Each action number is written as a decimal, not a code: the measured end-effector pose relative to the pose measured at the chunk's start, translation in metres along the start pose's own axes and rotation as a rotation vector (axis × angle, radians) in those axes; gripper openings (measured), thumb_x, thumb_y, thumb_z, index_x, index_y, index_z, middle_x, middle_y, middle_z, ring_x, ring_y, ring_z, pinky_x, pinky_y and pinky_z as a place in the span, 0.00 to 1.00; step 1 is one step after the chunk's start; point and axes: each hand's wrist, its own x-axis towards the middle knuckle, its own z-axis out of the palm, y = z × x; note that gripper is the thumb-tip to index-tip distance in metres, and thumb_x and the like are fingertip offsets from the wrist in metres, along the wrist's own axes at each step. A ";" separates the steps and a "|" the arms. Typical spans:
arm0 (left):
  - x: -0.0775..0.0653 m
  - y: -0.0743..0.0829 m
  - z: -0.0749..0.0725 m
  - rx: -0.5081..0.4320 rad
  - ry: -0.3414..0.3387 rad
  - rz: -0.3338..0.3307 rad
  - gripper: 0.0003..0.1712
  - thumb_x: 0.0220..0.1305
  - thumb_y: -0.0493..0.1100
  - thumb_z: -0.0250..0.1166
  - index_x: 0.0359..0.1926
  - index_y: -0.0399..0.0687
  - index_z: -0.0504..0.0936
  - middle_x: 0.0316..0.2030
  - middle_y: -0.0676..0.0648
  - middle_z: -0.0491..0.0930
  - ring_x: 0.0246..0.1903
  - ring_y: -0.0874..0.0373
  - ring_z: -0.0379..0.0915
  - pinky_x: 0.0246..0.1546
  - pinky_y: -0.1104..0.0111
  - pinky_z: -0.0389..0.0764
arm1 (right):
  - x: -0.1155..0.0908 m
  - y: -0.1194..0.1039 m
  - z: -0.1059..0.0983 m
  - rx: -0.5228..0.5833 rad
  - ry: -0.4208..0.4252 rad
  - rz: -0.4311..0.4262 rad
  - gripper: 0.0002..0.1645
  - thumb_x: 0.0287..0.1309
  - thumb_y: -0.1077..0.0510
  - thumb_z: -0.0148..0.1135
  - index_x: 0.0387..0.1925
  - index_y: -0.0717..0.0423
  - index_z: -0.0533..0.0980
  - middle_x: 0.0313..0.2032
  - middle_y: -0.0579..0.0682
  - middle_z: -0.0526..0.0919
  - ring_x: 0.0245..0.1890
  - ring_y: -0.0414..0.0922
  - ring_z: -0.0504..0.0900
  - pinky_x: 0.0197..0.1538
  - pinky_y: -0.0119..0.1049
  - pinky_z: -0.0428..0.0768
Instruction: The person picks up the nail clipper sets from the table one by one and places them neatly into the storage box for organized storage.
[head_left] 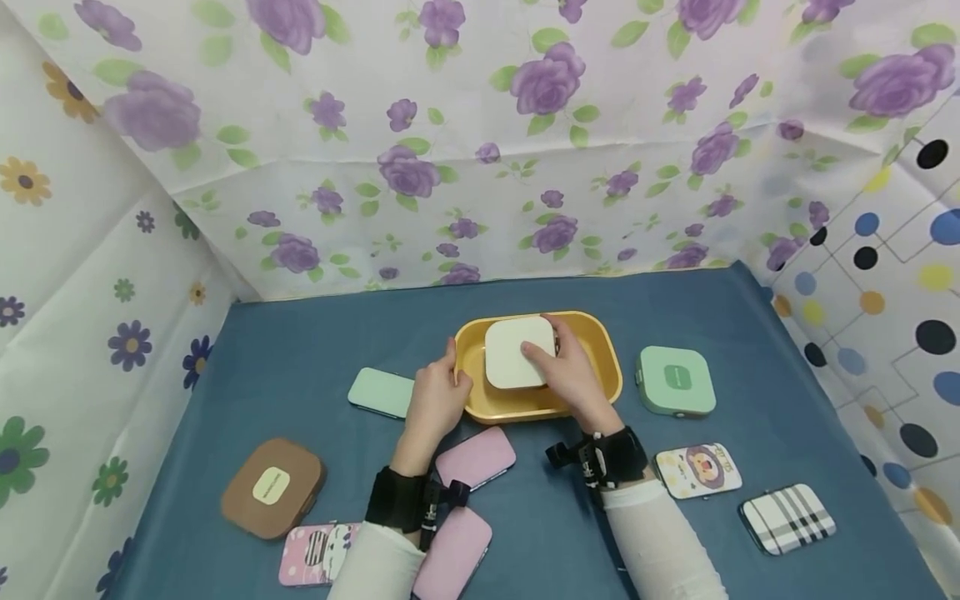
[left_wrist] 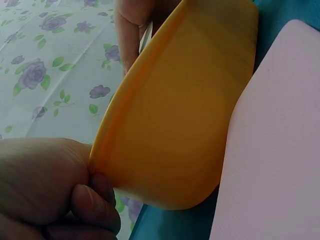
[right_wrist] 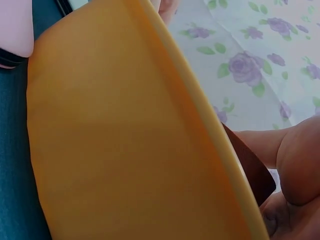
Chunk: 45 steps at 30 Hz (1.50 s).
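A yellow oval-cornered plastic basin (head_left: 495, 407) stands at the middle of the blue cloth. My left hand (head_left: 437, 396) grips its left rim, and in the left wrist view the thumb and curled fingers (left_wrist: 95, 207) pinch that edge. A white square case with rounded corners (head_left: 513, 354) is inside the basin's outline, near its centre. My right hand (head_left: 573, 371) holds this case by its right side, thumb on the top face. In the right wrist view the basin wall hides most of the case; a dark brown edge (right_wrist: 254, 167) shows beside the fingers.
Right of the basin lie a mint square case (head_left: 677, 381), a lion-print case (head_left: 699, 470) and a plaid case (head_left: 787, 518). Leftward are a mint flat case (head_left: 381, 392), a brown case (head_left: 273, 489) and a pink cartoon case (head_left: 318, 553). Pink cases (head_left: 477, 457) lie near the left forearm.
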 end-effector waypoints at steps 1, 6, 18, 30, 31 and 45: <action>0.000 0.000 0.000 -0.001 -0.005 -0.002 0.36 0.75 0.35 0.58 0.80 0.32 0.61 0.13 0.50 0.65 0.10 0.59 0.52 0.15 0.69 0.58 | 0.000 0.000 0.000 -0.002 -0.001 0.004 0.45 0.76 0.43 0.65 0.84 0.50 0.56 0.72 0.59 0.70 0.63 0.55 0.76 0.64 0.51 0.77; -0.002 0.001 0.002 0.004 -0.020 0.000 0.36 0.75 0.35 0.59 0.80 0.31 0.61 0.13 0.51 0.65 0.10 0.60 0.52 0.15 0.70 0.58 | -0.001 0.001 -0.002 0.005 -0.022 0.029 0.43 0.76 0.45 0.66 0.82 0.47 0.59 0.65 0.61 0.75 0.56 0.54 0.81 0.54 0.46 0.82; 0.001 0.004 -0.006 -0.001 -0.009 0.001 0.37 0.74 0.35 0.59 0.80 0.32 0.62 0.14 0.50 0.66 0.11 0.59 0.52 0.15 0.70 0.58 | 0.006 0.000 0.001 0.048 -0.112 0.036 0.42 0.77 0.49 0.65 0.81 0.53 0.56 0.62 0.61 0.76 0.55 0.55 0.82 0.51 0.42 0.83; 0.002 0.006 -0.007 0.002 -0.005 -0.006 0.37 0.74 0.34 0.59 0.80 0.32 0.62 0.14 0.50 0.65 0.11 0.59 0.52 0.16 0.70 0.58 | 0.013 0.002 0.008 0.026 -0.153 0.065 0.39 0.80 0.49 0.61 0.82 0.47 0.56 0.67 0.59 0.71 0.57 0.54 0.80 0.57 0.46 0.79; 0.002 0.006 -0.007 0.001 -0.004 -0.008 0.36 0.74 0.35 0.58 0.80 0.32 0.62 0.14 0.50 0.65 0.11 0.59 0.52 0.16 0.69 0.58 | 0.014 0.003 0.008 0.022 -0.153 0.067 0.39 0.80 0.49 0.61 0.82 0.47 0.56 0.67 0.59 0.71 0.57 0.54 0.79 0.57 0.46 0.79; 0.002 0.006 -0.004 0.016 -0.003 -0.017 0.36 0.74 0.34 0.58 0.80 0.32 0.62 0.14 0.50 0.66 0.10 0.60 0.53 0.15 0.70 0.58 | 0.015 0.008 0.006 0.022 -0.176 0.099 0.44 0.77 0.48 0.64 0.83 0.51 0.54 0.67 0.60 0.70 0.60 0.55 0.77 0.61 0.48 0.77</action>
